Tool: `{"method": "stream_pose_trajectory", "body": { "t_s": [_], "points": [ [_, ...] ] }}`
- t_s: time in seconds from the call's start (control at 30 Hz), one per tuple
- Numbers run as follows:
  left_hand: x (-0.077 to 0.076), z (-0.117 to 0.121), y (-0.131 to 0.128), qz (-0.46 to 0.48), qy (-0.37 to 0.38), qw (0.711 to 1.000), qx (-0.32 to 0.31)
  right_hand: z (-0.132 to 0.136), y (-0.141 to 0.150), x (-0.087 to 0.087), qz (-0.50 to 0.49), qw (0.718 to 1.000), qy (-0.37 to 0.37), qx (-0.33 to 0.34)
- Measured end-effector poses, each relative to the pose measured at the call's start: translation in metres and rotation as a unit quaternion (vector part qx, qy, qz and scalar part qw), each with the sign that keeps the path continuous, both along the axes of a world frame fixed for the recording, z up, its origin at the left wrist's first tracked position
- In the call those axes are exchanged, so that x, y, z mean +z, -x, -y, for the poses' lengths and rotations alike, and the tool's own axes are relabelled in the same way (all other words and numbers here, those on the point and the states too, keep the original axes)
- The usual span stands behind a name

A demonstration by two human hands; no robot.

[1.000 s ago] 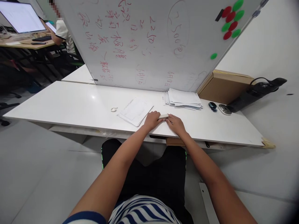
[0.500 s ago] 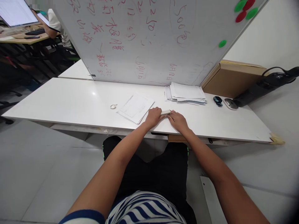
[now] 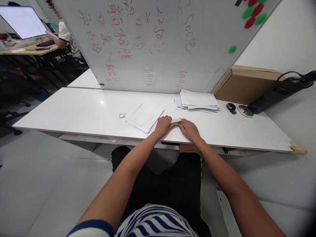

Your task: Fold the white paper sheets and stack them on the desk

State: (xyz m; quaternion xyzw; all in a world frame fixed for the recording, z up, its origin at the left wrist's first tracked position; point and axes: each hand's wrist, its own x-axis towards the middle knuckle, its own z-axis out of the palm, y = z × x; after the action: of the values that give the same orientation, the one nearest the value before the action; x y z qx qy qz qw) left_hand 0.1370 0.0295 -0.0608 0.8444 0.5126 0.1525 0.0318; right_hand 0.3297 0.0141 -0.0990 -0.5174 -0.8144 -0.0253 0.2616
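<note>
Left hand (image 3: 163, 126) and right hand (image 3: 189, 129) grip a pale block (image 3: 175, 121) at opposite ends; its long axis runs left to right, right end slightly farther from the body.

A red-lettered whiteboard (image 3: 165, 61), a stack of papers (image 3: 198, 99), and a cardboard box (image 3: 244, 86) beside a dark bottle (image 3: 276, 94)

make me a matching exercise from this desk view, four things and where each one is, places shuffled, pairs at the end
Things
1. Pale bar
2. Curled white item
3. Computer mouse
4. Lowest green dot

Places
A. On the whiteboard
B. On the desk, left of the loose sheets
C. Held between the left hand and right hand
D. Beside the base of the dark bottle

Pairs: 1-C, 2-B, 3-D, 4-A
</note>
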Motion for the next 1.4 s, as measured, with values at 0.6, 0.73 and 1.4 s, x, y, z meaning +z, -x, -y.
{"method": "stream_pose_trajectory", "body": {
  "t_s": [0.6,0.73,1.4],
  "points": [
    [0.004,0.002,0.000,0.000,-0.007,1.000,-0.011,0.015,0.004,0.020,-0.075,0.995,-0.046,0.047],
    [0.004,0.003,-0.001,0.001,-0.004,1.000,-0.010,0.012,0.003,0.017,-0.068,0.995,-0.055,0.052],
    [0.002,0.005,0.001,0.005,-0.013,0.999,-0.036,0.011,0.001,0.008,-0.054,0.997,-0.040,0.033]
  ]
}}
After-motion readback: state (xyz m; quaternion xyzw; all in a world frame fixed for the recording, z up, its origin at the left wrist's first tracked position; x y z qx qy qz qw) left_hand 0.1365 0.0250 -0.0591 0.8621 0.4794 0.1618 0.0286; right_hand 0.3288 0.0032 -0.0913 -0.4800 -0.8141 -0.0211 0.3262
